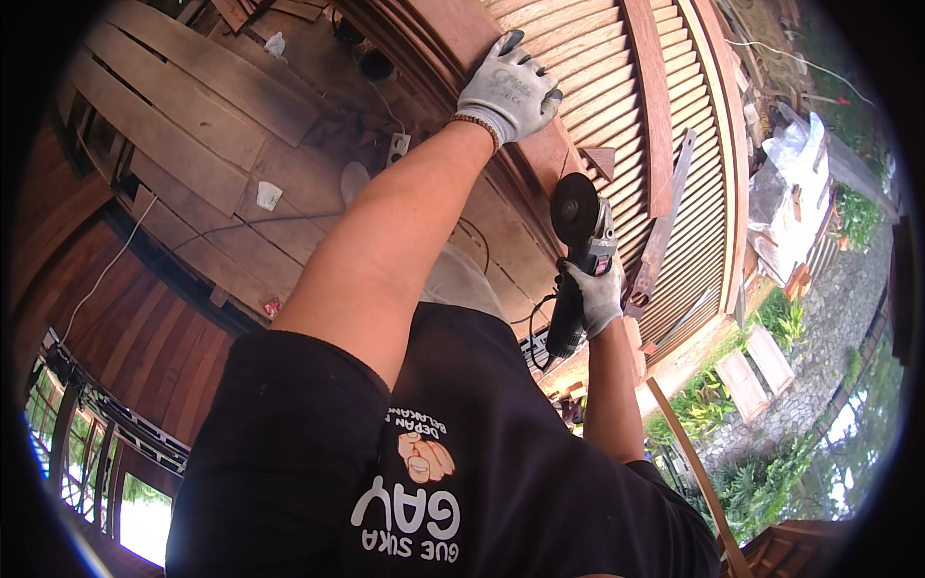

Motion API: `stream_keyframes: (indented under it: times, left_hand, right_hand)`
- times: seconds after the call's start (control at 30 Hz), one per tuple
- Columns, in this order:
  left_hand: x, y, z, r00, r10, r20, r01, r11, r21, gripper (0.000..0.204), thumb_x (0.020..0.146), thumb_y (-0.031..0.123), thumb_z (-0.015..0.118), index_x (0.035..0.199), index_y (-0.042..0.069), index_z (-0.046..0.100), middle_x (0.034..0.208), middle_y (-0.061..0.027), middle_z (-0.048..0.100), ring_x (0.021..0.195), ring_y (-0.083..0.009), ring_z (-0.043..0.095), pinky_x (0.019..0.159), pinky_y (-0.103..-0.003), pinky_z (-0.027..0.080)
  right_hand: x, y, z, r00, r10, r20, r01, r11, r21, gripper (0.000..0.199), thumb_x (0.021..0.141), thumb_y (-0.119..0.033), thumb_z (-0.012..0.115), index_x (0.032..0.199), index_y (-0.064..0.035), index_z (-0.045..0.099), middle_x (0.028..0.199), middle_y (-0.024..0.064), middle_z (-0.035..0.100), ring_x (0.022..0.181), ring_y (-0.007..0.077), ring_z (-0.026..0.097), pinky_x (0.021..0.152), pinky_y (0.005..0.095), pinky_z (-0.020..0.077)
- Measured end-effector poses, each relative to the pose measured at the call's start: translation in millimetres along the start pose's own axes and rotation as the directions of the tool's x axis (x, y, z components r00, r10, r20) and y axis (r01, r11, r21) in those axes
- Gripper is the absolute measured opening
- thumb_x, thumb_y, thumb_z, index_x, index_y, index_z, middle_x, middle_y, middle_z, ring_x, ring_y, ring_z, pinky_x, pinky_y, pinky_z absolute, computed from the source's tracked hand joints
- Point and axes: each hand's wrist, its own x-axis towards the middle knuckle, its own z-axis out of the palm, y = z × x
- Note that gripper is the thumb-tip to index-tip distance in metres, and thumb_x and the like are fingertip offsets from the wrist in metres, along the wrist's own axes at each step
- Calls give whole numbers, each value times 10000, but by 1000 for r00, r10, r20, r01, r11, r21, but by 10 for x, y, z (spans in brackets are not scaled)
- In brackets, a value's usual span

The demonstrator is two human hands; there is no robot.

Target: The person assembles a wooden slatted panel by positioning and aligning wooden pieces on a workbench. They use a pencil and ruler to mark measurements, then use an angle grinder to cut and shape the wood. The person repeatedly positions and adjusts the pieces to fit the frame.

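Left hand (pixel 509 89), in a grey knit glove, lies flat with fingers spread on the broad reddish-brown frame (pixel 501 164) of a louvred wooden panel (pixel 617 106). It grips nothing; the palm presses on the wood near the top of the view. A beaded band sits at the wrist.

Right hand (pixel 597 294), also gloved in grey, is closed round the body of an angle grinder (pixel 576 270). The dark sanding disc (pixel 574 208) is at the upper end of the tool, face toward the camera, held just beside the frame edge; contact between disc and wood cannot be told. A black cord hangs from the tool's lower end.

The grinder sits between the frame and the slats, below and to the right of the left hand, the two hands apart.

A loose grey strip (pixel 665 222) lies slanted across the slats right of the grinder. Plank flooring (pixel 193 125) shows at upper left, with a white socket block (pixel 397 146) and a cable on it. Greenery (pixel 703 400) and paving show at lower right. Person wears a black shirt (pixel 462 462).
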Motion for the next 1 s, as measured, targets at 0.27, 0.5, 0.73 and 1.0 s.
stream_keyframes:
  times: [0.27, 0.5, 0.73, 1.0]
  left_hand:
    - [-15, 5, 8, 1000, -2, -17, 2, 1000, 6, 347, 975, 416, 521, 1076, 165, 737, 1131, -59, 719, 1255, -254, 569, 1216, -465, 261]
    - [-10, 10, -20, 1000, -8, 12, 8, 1000, -7, 346, 980, 410, 509, 1078, 168, 737, 1128, -62, 719, 1252, -246, 574, 1234, -454, 246]
    - [-15, 5, -8, 1000, 0, -1, 0, 1000, 1, 354, 982, 404, 500, 1090, 162, 734, 1127, -64, 722, 1246, -235, 579, 1240, -451, 240]
    - [3, 7, -2, 1000, -4, 15, 4, 1000, 10, 361, 991, 406, 493, 1107, 162, 731, 1129, -64, 725, 1239, -230, 586, 1237, -448, 238]
  right_hand:
    - [209, -236, 50, 1000, -13, -11, 13, 1000, 5, 296, 810, 28, 795, 1063, 2, 642, 829, 130, 719, 622, 238, 712, 549, 345, 585]
    - [324, -418, 89, 1000, 17, 13, -18, 996, 89, 367, 781, -21, 843, 1072, -20, 620, 820, 102, 697, 617, 199, 687, 540, 331, 560]
    - [361, -452, 93, 1000, 8, 22, -10, 996, 92, 360, 784, -24, 841, 1068, -22, 621, 800, 101, 688, 601, 204, 680, 521, 335, 558]
    - [239, -207, 2, 1000, 4, 4, -4, 1000, 8, 325, 793, -38, 842, 1052, -17, 646, 813, 92, 699, 606, 189, 679, 537, 330, 553]
